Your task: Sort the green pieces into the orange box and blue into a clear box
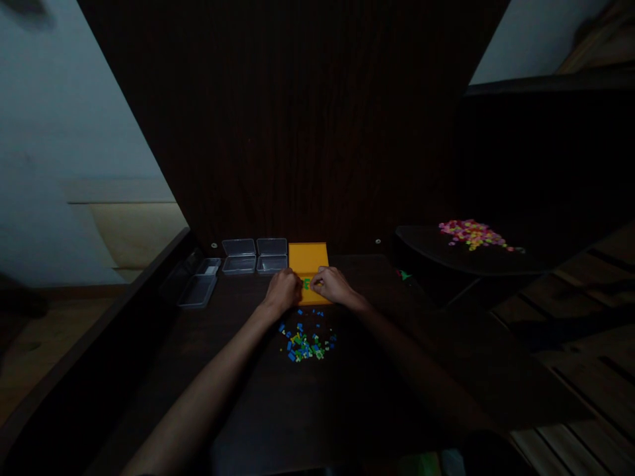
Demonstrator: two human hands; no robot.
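An orange baseplate (308, 258) lies flat on the dark table (238, 383). Both my hands rest on its near edge. My left hand (282, 289) is curled closed at the plate's left side. My right hand (331, 284) is curled closed at its right side. Between their fingertips sits a small cluster of green bricks (306, 284) on the plate; both hands pinch at it. Just in front of my hands lies a loose pile of tiny blue, green and yellow bricks (305, 342).
Two clear plastic boxes (254, 256) stand left of the plate, with more clear trays (198, 285) further left. A dark round tray (461, 254) at the right carries a heap of pink and yellow bricks (471, 234). The room is dim.
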